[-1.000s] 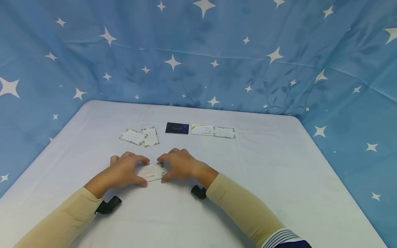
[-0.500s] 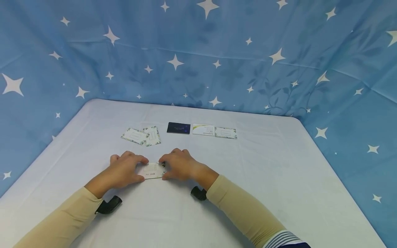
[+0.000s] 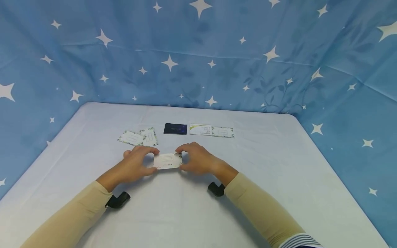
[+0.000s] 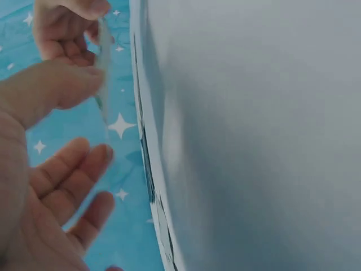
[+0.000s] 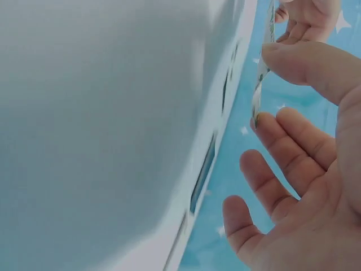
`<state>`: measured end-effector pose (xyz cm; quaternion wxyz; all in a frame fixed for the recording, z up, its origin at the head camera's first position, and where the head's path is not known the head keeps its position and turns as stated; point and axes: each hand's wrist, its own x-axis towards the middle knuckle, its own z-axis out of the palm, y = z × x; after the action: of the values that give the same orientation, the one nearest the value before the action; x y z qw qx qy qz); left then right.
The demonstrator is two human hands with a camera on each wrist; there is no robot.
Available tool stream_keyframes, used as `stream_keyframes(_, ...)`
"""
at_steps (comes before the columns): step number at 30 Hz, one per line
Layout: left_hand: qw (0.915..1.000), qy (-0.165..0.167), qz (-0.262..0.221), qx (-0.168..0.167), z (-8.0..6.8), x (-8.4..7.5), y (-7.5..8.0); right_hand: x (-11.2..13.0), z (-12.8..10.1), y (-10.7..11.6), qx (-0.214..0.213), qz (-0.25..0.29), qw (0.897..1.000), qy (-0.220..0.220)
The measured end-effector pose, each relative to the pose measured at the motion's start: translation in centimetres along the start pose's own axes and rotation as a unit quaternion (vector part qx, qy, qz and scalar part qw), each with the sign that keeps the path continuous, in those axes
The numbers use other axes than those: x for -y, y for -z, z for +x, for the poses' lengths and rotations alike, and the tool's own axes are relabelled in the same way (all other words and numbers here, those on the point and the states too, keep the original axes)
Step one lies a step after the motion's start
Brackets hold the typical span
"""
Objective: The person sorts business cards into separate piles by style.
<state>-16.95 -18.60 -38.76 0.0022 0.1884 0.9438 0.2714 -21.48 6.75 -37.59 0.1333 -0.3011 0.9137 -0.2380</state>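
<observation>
Lifted off the table [image 3: 279, 179] since before, the card [image 3: 168, 161] lies crosswise, ends pinched by left hand [image 3: 134, 165] and right hand [image 3: 198, 160] fingers.

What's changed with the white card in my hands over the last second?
Both hands, left hand and right hand, lifted the white floral-edged paper card off the white table and carried it forward, toward the row of cards. Their pinch stayed; the five cards lie unmoved.
</observation>
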Motion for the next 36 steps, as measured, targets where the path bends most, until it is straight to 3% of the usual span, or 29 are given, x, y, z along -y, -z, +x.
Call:
stream_keyframes(9, 0.9985, -0.033, -0.032, 0.029, 5.7, -3.1, -1.3, -4.2, -2.5, 3.5, -0.054, 0.003, 0.998, -0.033)
stream_keyframes(15, 0.9971, -0.032, -0.045, 0.053, 9.8, -5.7, -3.0, -8.1, -4.5, 5.6, -0.082, 0.002, 0.994, -0.068)
stream_keyframes(20, 0.9972, -0.038, -0.040, 0.051, 13.3, -7.2, -4.7, -10.7, -5.5, 7.1, -0.109, -0.005, 0.990, -0.084)
stream_keyframes(29, 0.9965, -0.037, -0.034, 0.066, 18.6, -9.2, -6.6, -14.8, -5.3, 8.7, -0.141, 0.004, 0.980, -0.138)
stream_keyframes(36, 0.9975, -0.001, -0.021, 0.068, 20.9, -9.8, -8.3, -16.4, -4.1, 9.0, -0.129, 0.033, 0.974, -0.186)
